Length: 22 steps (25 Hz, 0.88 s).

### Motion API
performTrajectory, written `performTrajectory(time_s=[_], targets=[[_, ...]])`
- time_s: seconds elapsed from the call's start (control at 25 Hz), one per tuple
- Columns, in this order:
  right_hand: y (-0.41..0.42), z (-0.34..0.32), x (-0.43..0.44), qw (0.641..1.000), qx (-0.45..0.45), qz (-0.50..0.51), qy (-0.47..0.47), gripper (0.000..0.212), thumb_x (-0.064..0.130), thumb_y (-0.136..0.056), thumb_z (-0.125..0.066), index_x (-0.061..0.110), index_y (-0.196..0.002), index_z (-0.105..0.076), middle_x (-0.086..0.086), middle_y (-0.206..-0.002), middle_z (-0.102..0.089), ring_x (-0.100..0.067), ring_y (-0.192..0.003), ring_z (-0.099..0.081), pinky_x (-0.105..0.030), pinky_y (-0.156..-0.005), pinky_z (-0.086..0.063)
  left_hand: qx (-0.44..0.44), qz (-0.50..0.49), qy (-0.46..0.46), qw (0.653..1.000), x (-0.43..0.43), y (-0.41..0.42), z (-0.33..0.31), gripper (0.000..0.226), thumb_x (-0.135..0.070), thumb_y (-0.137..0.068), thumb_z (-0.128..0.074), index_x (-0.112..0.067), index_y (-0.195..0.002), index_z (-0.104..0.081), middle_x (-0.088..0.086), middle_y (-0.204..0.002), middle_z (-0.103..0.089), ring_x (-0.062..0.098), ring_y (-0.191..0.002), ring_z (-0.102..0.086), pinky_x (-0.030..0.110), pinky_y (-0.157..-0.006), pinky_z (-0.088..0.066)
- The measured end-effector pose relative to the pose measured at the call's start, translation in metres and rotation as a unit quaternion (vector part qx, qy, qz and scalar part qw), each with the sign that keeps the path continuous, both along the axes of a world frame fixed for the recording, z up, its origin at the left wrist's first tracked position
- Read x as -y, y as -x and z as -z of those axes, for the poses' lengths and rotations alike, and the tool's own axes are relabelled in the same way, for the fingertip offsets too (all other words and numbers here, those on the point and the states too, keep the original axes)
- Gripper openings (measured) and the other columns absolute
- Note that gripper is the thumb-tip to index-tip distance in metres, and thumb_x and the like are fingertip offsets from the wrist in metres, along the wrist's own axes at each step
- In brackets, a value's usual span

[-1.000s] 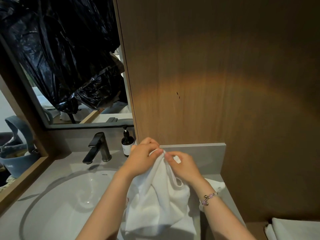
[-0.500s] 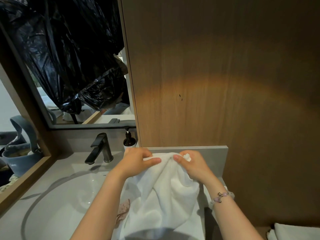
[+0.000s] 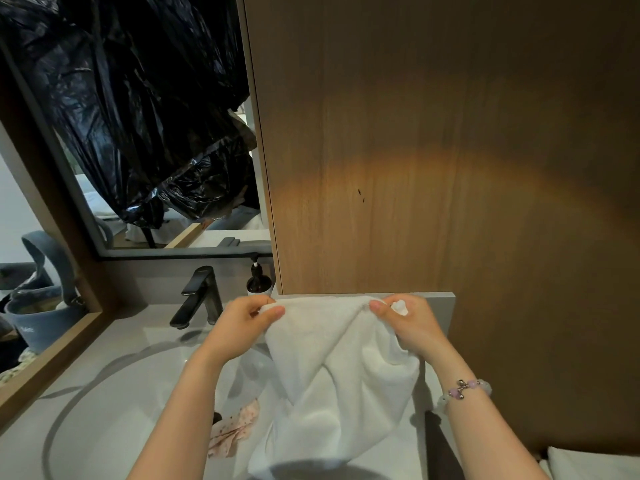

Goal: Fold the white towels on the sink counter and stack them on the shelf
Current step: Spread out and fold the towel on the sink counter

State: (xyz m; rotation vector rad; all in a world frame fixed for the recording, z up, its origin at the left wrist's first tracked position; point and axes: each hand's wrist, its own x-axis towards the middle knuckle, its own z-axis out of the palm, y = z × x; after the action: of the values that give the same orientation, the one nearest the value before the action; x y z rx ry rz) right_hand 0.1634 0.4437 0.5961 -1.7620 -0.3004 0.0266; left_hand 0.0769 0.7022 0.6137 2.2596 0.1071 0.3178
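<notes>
A white towel (image 3: 339, 375) hangs above the right side of the sink counter (image 3: 114, 341), its top edge stretched between my two hands. My left hand (image 3: 242, 323) pinches the left top corner between thumb and fingers. My right hand (image 3: 405, 320) pinches the right top corner, a bead bracelet on its wrist. The towel's lower part droops in folds down to the counter. Another white towel (image 3: 595, 464) lies at the bottom right corner, beside the wood panel.
A dark faucet (image 3: 201, 296) and a brown pump bottle (image 3: 258, 280) stand behind the basin (image 3: 104, 410). A pink patterned cloth (image 3: 235, 431) lies by the towel. A mirror with black plastic over it hangs at left; a wood panel (image 3: 433, 150) rises ahead. A grey bag (image 3: 38, 306) sits far left.
My hands have moved apart, from almost touching to spread wide, pulling the towel's top edge out straight. The towel has opened wider below them.
</notes>
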Motion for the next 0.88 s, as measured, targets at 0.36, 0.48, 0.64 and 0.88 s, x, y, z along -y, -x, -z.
performTrajectory(time_s=[0.36,0.48,0.64,0.88], targets=[[-0.003,-0.001,0.042,0.950,0.106,0.277,-0.099,0.025,0.020,-0.067,-0.032,-0.003,-0.062,-0.040,-0.009,-0.062,-0.031,-0.013,-0.055,-0.021,-0.027,-0.048,-0.019,0.037,-0.102,-0.006,0.994,-0.034,0.017,-0.011,0.012,-0.021,-0.090,-0.059,-0.022,-0.081,-0.066,-0.005,-0.076,-0.065,0.015,-0.074,-0.061,0.027,-0.064,-0.047],[-0.005,-0.006,0.046,0.943,0.099,0.304,-0.092,0.014,0.023,-0.066,-0.033,0.011,-0.061,-0.039,-0.004,-0.060,-0.033,-0.017,-0.058,-0.025,-0.033,-0.054,-0.024,0.050,-0.113,0.001,0.992,-0.024,0.020,-0.007,0.010,-0.022,-0.089,-0.060,-0.021,-0.081,-0.066,-0.004,-0.079,-0.067,0.016,-0.077,-0.062,0.025,-0.065,-0.048],[-0.004,-0.006,0.054,0.947,0.090,0.298,-0.078,0.024,0.025,-0.068,-0.033,0.007,-0.078,-0.046,0.001,-0.063,-0.039,-0.019,-0.062,-0.033,-0.036,-0.056,-0.024,0.075,-0.145,0.012,0.987,-0.014,0.028,-0.007,0.004,-0.022,-0.088,-0.062,-0.018,-0.088,-0.064,-0.003,-0.084,-0.064,0.017,-0.078,-0.061,0.022,-0.062,-0.046],[0.013,0.004,0.065,0.956,0.068,0.263,-0.114,0.027,0.027,-0.072,-0.034,0.008,-0.088,-0.045,0.004,-0.068,-0.039,-0.013,-0.061,-0.034,-0.031,-0.056,-0.026,0.051,-0.199,0.030,0.978,0.009,0.052,-0.003,0.013,-0.026,-0.087,-0.064,-0.017,-0.097,-0.064,0.000,-0.079,-0.062,0.012,-0.072,-0.057,0.017,-0.058,-0.038]])
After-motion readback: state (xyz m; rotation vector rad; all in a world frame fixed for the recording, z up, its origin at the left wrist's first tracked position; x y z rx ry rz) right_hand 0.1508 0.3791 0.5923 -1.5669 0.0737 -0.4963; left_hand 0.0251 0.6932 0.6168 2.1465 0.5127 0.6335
